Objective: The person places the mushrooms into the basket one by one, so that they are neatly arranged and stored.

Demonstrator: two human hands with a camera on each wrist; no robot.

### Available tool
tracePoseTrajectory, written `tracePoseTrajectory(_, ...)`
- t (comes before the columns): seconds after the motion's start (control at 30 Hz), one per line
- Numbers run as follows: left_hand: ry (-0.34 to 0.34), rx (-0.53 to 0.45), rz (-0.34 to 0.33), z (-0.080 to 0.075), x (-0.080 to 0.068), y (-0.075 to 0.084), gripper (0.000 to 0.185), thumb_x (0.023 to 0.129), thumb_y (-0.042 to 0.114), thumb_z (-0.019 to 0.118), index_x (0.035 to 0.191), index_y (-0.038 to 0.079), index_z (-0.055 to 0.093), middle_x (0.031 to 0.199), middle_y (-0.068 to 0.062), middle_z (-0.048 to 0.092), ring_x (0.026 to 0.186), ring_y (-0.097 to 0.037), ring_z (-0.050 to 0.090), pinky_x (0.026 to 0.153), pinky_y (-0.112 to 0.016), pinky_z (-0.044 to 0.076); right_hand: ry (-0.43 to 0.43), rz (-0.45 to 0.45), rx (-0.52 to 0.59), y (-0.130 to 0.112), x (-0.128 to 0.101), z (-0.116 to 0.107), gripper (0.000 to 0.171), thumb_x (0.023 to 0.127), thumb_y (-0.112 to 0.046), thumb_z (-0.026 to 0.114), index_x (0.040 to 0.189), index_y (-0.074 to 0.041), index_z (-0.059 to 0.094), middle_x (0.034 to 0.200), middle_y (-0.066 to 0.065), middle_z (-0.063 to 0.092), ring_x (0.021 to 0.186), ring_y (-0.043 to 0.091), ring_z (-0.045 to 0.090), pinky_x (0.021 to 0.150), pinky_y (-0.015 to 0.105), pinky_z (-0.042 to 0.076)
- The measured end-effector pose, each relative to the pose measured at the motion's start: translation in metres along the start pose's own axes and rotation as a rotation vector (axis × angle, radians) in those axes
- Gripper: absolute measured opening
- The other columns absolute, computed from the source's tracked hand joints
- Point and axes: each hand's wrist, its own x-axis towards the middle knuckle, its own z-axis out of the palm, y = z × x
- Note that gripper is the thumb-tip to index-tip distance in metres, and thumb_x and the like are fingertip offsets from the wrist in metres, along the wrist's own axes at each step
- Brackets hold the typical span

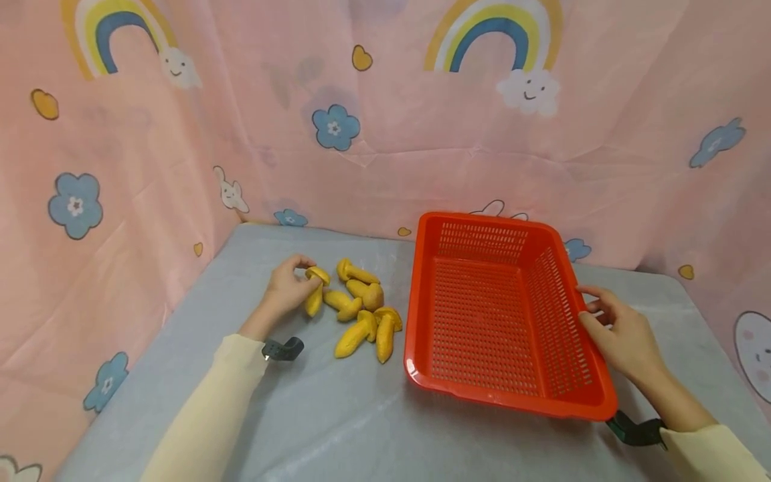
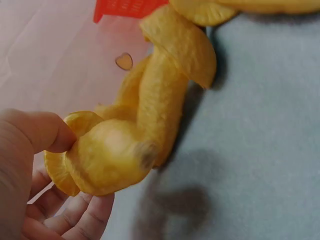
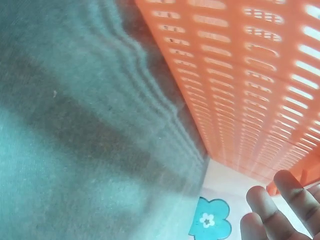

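Observation:
My left hand (image 1: 288, 286) pinches a yellow mushroom (image 1: 314, 302) between thumb and fingers, its cap up and its stem pointing down in the head view. Close up in the left wrist view, the stem end of this mushroom (image 2: 112, 157) faces the camera. Just right of that hand lies a loose group of several more yellow mushrooms (image 1: 357, 335). At the far side, my right hand (image 1: 623, 335) holds the right rim of a red perforated plastic basket (image 1: 482, 321), thumb and forefinger at the edge. The right wrist view shows the basket's slotted outer wall (image 3: 240, 90) beside the fingers.
A grey cloth-covered table (image 1: 337, 428) carries everything. Pink patterned fabric (image 1: 271, 87) hangs behind and along the left side, close to the basket's far edge. Dark straps with camera mounts (image 1: 283, 349) sit at both wrists.

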Motion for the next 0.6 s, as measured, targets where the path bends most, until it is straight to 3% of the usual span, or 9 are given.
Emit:
tracePoseTrajectory(0.23, 0.001, -0.012, 0.049, -0.002, -0.005, 0.01, 0.032, 0.085, 0.019, 0.064, 0.115, 0.01, 0.057, 0.127, -0.012, 0.053, 0.068, -0.016, 0.057, 0.057, -0.026, 0.049, 0.051, -0.013, -0.048, -0.002, 0.0, 0.001, 0.04, 0.091, -0.016, 0.055, 0.129, -0.002, 0.055, 0.09, 0.023, 0.067, 0.061, -0.018, 0.044, 0.047, 0.02, 0.043)
tracePoseTrajectory(0.6, -0.009, -0.033, 0.078, -0.002, -0.01, 0.023, 0.031, 0.087, 0.022, 0.066, 0.117, 0.016, 0.061, 0.127, -0.006, 0.054, 0.071, -0.017, 0.058, 0.059, -0.026, 0.049, 0.017, -0.001, -0.014, -0.002, -0.002, 0.002, 0.043, 0.095, -0.02, 0.054, 0.134, -0.002, 0.052, 0.1, 0.029, 0.065, 0.066, -0.017, 0.044, 0.048, 0.02, 0.046)
